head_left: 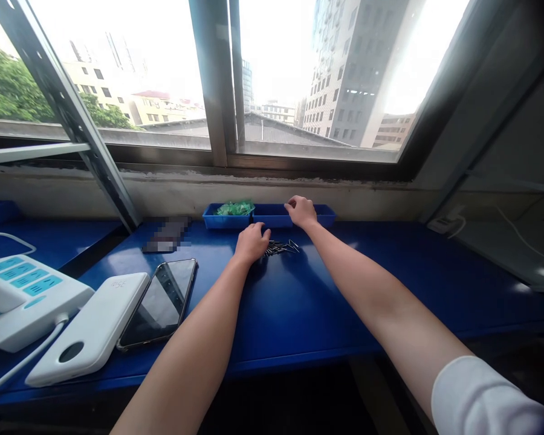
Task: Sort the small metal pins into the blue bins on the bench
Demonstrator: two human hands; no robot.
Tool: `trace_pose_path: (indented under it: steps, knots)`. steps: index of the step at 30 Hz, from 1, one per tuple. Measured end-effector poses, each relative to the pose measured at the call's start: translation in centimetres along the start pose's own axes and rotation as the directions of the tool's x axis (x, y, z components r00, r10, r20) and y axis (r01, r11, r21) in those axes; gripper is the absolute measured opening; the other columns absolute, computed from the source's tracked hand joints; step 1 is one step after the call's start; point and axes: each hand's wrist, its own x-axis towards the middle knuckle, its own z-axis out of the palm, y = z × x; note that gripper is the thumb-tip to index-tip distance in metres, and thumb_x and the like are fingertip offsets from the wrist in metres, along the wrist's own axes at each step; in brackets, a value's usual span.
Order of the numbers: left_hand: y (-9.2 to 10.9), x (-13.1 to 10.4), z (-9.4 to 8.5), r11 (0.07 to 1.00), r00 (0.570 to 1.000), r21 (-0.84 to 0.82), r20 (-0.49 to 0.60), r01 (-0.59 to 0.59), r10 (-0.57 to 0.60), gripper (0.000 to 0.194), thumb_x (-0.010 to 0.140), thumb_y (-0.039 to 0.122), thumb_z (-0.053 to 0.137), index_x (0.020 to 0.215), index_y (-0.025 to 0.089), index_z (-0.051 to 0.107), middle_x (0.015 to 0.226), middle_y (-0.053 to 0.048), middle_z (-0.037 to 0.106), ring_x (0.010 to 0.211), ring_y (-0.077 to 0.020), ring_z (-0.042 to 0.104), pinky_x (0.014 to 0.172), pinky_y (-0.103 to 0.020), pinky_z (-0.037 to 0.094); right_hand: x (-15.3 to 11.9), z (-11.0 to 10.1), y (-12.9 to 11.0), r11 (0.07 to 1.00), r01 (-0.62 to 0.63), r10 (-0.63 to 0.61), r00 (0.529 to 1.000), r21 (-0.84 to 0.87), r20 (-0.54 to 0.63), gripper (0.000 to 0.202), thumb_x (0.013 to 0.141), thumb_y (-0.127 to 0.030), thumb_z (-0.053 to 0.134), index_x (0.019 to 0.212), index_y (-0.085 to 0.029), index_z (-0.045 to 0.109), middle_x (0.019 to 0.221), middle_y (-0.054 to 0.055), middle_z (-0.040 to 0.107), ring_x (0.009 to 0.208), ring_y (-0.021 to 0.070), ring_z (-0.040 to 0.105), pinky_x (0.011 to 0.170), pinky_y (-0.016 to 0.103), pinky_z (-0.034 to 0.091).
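Observation:
My left hand (pixel 252 243) rests at the left end of a loose pile of small, thin, dark metal pieces (pixel 283 248), some of which look bent like hex keys. Its thumb and forefinger are apart, and I see nothing held between them. Over the long blue bin (pixel 269 211) at the back of the table is my right hand (pixel 301 211), its fingers curled together in a pinch. Whatever may be in that pinch is too small or hidden to make out. The left blue bin (pixel 226 222) holds crumpled green plastic bags (pixel 236 208).
A smartphone (pixel 163 302), a white power bank (pixel 90 326) and a white power strip (pixel 31 296) with a cable lie left on the blue table (pixel 299 320). A blurred dark object (pixel 167 234) lies behind them. A metal shelf post (pixel 81 133) stands at left before the window.

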Motion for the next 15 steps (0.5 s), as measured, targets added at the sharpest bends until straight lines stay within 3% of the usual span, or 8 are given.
trace_pose_path:
  steps: [6, 11, 15]
  knots:
    - [-0.2, 0.1, -0.6, 0.986, 0.986, 0.025, -0.001, 0.165, -0.165, 0.041, 0.086, 0.025, 0.031, 0.118, 0.017, 0.055, 0.118, -0.013, 0.058, 0.109, -0.0265, 0.055, 0.092, -0.035, 0.043, -3.4, 0.2, 1.8, 0.994, -0.048, 0.038, 0.994, 0.095, 0.098, 0.017, 0.077, -0.029, 0.056, 0.084, -0.021, 0.068, 0.089, 0.003, 0.069, 0.087, 0.0166, 0.062, 0.08, 0.024, 0.046]
    - [0.5, -0.3, -1.4, 0.96, 0.963, 0.132, 0.069, 0.249, -0.259, 0.043, 0.081, 0.032, 0.037, 0.115, 0.014, 0.057, 0.115, -0.018, 0.06, 0.104, -0.0339, 0.057, 0.082, -0.043, 0.048, -5.0, 0.6, 3.6, 0.986, -0.157, 0.135, 0.953, 0.061, 0.272, 0.016, 0.07, -0.03, 0.064, 0.078, -0.019, 0.071, 0.085, 0.006, 0.07, 0.081, 0.0188, 0.063, 0.07, 0.024, 0.048]
    - [1.3, -0.6, -2.4, 0.906, 0.908, 0.222, 0.141, 0.359, -0.395, 0.041, 0.076, 0.037, 0.045, 0.098, 0.012, 0.067, 0.103, -0.022, 0.064, 0.096, -0.0368, 0.061, 0.074, -0.043, 0.05, -5.3, 0.8, 3.8, 0.988, -0.143, 0.151, 0.915, -0.048, 0.374, 0.016, 0.069, -0.025, 0.064, 0.083, -0.02, 0.072, 0.091, 0.009, 0.069, 0.081, 0.0216, 0.064, 0.068, 0.028, 0.049]
